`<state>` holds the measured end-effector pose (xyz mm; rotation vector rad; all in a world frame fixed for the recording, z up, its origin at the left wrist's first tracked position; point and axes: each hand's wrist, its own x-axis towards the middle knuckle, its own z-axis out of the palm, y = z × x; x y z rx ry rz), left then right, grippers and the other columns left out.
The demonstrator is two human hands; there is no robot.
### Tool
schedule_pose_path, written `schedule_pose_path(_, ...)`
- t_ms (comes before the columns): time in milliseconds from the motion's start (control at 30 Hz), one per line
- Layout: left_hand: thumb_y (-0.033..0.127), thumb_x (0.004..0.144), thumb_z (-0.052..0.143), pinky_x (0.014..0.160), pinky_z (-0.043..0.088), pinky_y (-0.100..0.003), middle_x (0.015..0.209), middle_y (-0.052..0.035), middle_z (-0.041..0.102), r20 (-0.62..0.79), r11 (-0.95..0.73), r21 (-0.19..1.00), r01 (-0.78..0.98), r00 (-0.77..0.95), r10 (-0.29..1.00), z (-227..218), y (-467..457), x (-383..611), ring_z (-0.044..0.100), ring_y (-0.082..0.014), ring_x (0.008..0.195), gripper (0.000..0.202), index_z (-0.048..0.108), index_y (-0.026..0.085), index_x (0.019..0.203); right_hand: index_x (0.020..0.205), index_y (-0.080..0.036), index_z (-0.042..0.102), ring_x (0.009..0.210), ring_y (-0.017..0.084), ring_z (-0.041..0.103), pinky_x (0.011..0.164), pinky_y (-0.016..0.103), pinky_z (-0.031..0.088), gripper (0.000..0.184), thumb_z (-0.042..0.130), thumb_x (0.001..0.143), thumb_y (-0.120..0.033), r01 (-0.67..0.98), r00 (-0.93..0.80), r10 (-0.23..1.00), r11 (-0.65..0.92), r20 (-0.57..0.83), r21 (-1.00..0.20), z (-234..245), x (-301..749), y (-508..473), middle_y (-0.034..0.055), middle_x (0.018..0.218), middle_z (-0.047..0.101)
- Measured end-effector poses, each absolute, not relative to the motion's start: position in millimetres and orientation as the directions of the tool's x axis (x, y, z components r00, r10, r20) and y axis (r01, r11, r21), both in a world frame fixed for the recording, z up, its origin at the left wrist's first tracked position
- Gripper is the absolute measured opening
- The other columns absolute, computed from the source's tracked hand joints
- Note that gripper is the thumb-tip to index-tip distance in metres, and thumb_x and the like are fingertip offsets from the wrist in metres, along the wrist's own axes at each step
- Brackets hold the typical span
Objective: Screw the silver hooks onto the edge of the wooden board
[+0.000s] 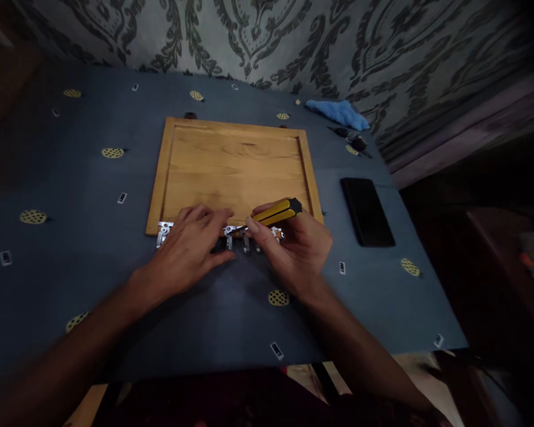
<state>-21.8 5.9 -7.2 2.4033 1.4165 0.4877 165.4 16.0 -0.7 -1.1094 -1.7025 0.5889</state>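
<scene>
A framed wooden board (238, 163) lies flat on the table. Along its near edge runs a shiny metal hook rail (164, 232) with several hooks jutting toward me. My left hand (191, 240) is laid over the rail's left part, fingers on the board and thumb below the edge, gripping it there. In my right hand (296, 246) is a yellow and black screwdriver (276, 212), slanted with its handle up to the right. Its tip points down-left at the middle of the rail; whether it sits in a screw is too small to tell.
The table is covered by a blue-grey cloth (93, 255) with a yellow print. Right of the board lies a black flat rectangular object (367, 212). Farther back are a small dark object (353, 140) and a crumpled blue cloth (338, 112). A patterned wall (267, 41) stands behind.
</scene>
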Motion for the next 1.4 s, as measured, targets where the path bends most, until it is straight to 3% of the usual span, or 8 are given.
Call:
schedule_pose_path(200,0.037,0.086,0.077,0.093,0.047,-0.044,0.109,-0.0069,0.071,0.139,-0.471,0.420,0.776,0.458,0.878,-8.2,6.1,-21.9,0.060,-0.0301,0.109,0.049,0.054,0.020,0.125,0.075,-0.022,0.060,0.068,0.013,0.063,0.062,0.028,0.051,0.019,0.075,0.086,-0.027,0.401,-0.145,0.884,0.463,0.444,-0.791,4.3,166.3,16.3,-0.0023,0.072,0.064)
schedule_pose_path(367,0.039,0.089,0.074,0.093,0.046,-0.044,0.109,-0.0077,0.071,0.121,-0.483,0.414,0.772,0.479,0.869,-6.9,6.6,-22.7,0.059,-0.0294,0.108,0.043,0.056,0.019,0.122,0.099,-0.024,0.067,0.075,0.014,0.067,0.067,0.028,0.057,0.019,0.077,0.084,-0.030,0.249,-0.181,0.936,0.340,0.301,-0.907,8.5,168.3,15.7,-0.0012,0.087,0.069)
schedule_pose_path(467,0.040,0.090,0.073,0.093,0.046,-0.043,0.109,-0.0074,0.070,0.127,-0.486,0.408,0.773,0.479,0.869,-7.4,6.7,-22.7,0.059,-0.0290,0.108,0.041,0.057,0.019,0.122,0.095,-0.023,0.069,0.078,0.015,0.069,0.071,0.030,0.058,0.014,0.076,0.085,-0.030,0.246,-0.241,0.926,0.348,0.291,-0.904,10.9,170.9,16.6,0.0010,0.091,0.071)
schedule_pose_path(567,0.041,0.090,0.072,0.092,0.046,-0.044,0.107,-0.0066,0.071,0.132,-0.484,0.408,0.774,0.474,0.870,-8.6,7.0,-22.5,0.059,-0.0291,0.107,0.038,0.058,0.021,0.119,0.079,-0.021,0.067,0.077,0.016,0.068,0.068,0.030,0.057,0.016,0.076,0.086,-0.032,0.290,-0.249,0.923,0.361,0.294,-0.886,10.6,172.0,17.4,0.0016,0.083,0.070)
schedule_pose_path(667,0.040,0.091,0.071,0.091,0.047,-0.044,0.105,-0.0071,0.071,0.131,-0.484,0.410,0.773,0.475,0.870,-8.6,7.6,-22.2,0.059,-0.0296,0.106,0.037,0.058,0.020,0.119,0.076,-0.021,0.064,0.070,0.014,0.065,0.063,0.029,0.056,0.020,0.076,0.086,-0.034,0.297,-0.220,0.928,0.356,0.300,-0.886,7.8,170.9,17.5,0.0004,0.079,0.067)
schedule_pose_path(1133,0.042,0.090,0.072,0.089,0.046,-0.043,0.103,-0.0066,0.071,0.115,-0.485,0.402,0.777,0.482,0.868,-6.4,7.8,-21.2,0.059,-0.0290,0.103,0.031,0.061,0.020,0.109,0.081,-0.022,0.065,0.069,0.013,0.064,0.063,0.029,0.055,0.016,0.076,0.086,-0.032,0.324,-0.235,0.919,0.380,0.315,-0.866,8.9,169.2,17.1,-0.0004,0.079,0.066)
schedule_pose_path(1300,0.040,0.090,0.073,0.090,0.046,-0.043,0.105,-0.0058,0.071,0.103,-0.482,0.399,0.780,0.485,0.869,-6.2,7.7,-21.8,0.059,-0.0286,0.103,0.030,0.061,0.021,0.109,0.092,-0.023,0.069,0.068,0.012,0.068,0.061,0.028,0.057,0.007,0.070,0.090,-0.029,0.236,-0.169,0.927,0.367,0.334,-0.900,11.2,171.3,14.7,0.0012,0.092,0.072)
schedule_pose_path(1400,0.039,0.089,0.074,0.089,0.045,-0.043,0.105,-0.0061,0.071,0.108,-0.485,0.401,0.777,0.486,0.867,-6.0,7.4,-21.9,0.059,-0.0289,0.104,0.031,0.061,0.020,0.109,0.087,-0.022,0.068,0.074,0.014,0.071,0.062,0.028,0.057,0.004,0.069,0.090,-0.024,0.223,-0.127,0.913,0.408,0.388,-0.886,9.3,171.3,13.6,0.0021,0.097,0.074)
